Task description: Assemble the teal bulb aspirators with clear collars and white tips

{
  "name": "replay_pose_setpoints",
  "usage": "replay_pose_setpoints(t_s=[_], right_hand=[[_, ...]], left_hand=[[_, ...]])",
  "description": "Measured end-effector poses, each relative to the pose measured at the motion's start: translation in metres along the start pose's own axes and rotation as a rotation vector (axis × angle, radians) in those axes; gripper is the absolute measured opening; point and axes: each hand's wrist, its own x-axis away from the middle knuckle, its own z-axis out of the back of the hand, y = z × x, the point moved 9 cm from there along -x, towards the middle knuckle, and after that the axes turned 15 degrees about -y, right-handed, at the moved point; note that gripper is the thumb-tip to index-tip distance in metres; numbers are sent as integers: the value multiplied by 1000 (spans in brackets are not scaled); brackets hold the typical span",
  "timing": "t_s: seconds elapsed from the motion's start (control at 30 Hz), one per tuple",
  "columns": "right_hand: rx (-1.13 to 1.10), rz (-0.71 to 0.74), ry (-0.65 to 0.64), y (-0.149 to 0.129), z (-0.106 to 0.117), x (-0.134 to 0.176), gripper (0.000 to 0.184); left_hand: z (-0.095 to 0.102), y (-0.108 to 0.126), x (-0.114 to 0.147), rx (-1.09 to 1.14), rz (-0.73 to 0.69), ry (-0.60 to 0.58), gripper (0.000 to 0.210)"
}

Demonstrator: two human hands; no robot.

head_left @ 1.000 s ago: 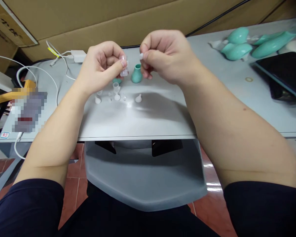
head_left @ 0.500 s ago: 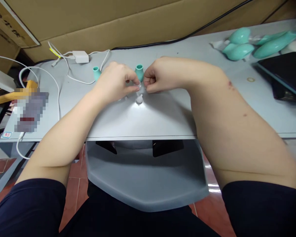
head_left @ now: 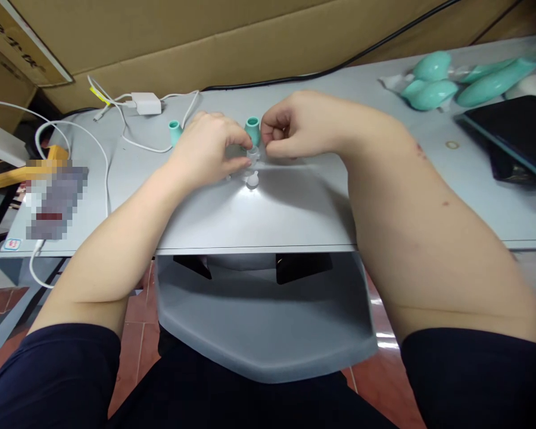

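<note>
A small clear plastic piece [head_left: 253, 157] stands on the table between my hands. The thumb and forefinger of my left hand [head_left: 212, 149] are pinched at its left side. My right hand [head_left: 288, 132] is closed just to the right, thumb against curled fingers; whatever they hold, if anything, is hidden. A teal vase-shaped part [head_left: 252, 130] with an open top stands upright right behind the clear piece. A small white round piece with a tab [head_left: 252, 179] lies in front of it. Another teal part [head_left: 175, 132] is partly covered by my left hand.
A white charger [head_left: 146, 103] with cables lies at the back left, and a blurred-out device [head_left: 58, 202] at the far left. Bagged teal parts [head_left: 433, 89] and a dark flat device [head_left: 513, 134] lie on the right. A gray chair [head_left: 268, 322] sits under the table edge [head_left: 259, 249].
My right hand has lifted slightly and drawn away from the clear piece, which now shows more plainly. My left hand stays almost in place.
</note>
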Motion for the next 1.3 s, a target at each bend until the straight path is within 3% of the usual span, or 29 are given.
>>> replay_pose_setpoints(t_s=[0.23,0.33,0.47,0.63,0.8,0.93,1.07,1.2,1.3], right_hand=[[-18,21,361,-19,30,11,35],[-46,88,494,-23,36,16,38],[-67,70,519,-21,34,14,36],[-102,91,519,-22,32,12,37],[-445,178,543,-21,30,8,47],[-773,284,443,-23,15,-2,45],[-836,348,428,-26,7,-5,33],[-871,359,459,-26,7,-5,33],[-900,361,478,-29,8,-4,33]], left_hand=[[5,6,2,-5,-66,49,19],[4,22,7,-22,-177,60,25],[-10,39,11,-74,-235,-39,19],[-15,36,10,21,-234,-100,17],[20,23,13,338,-168,97,7],[38,27,19,573,-114,249,26],[37,19,24,780,-102,331,38],[26,-21,22,961,-87,421,43],[24,-50,18,1051,-172,533,37]])
